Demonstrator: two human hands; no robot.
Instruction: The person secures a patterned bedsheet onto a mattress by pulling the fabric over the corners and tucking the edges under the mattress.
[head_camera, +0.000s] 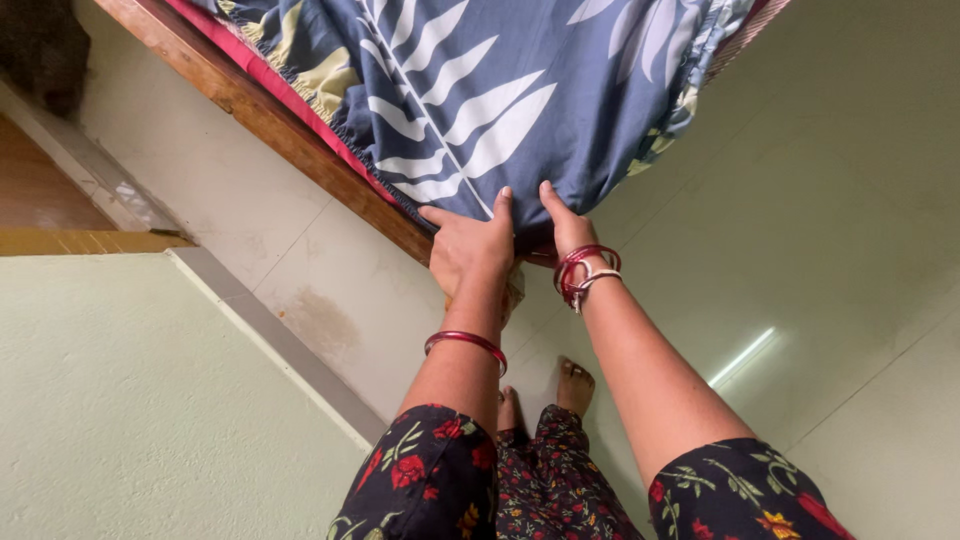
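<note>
— Both hands at the centre of the frame, pressed to the corner of the bed. Left hand laid flat over the edge of the blue leaf-print sheet, fingers curled down around the gathered hem, thumb pointing toward the upper left.

— And the right hand?

— Just beside the left, nearly touching, fingers tucked under the same fold and mostly hidden; closed on the cloth, by the look of it. Red bangles bunched at that wrist, one more lower on the left forearm.

— Why gripped there?

— Probably because the elastic puckers at that corner. Sheet spread across the top of the frame, over a red mattress edge and the wooden bed frame running from upper left to centre.

— Below?

— Pale tiled floor, bare feet at lower centre, floral sleeves at the bottom edge.
</note>
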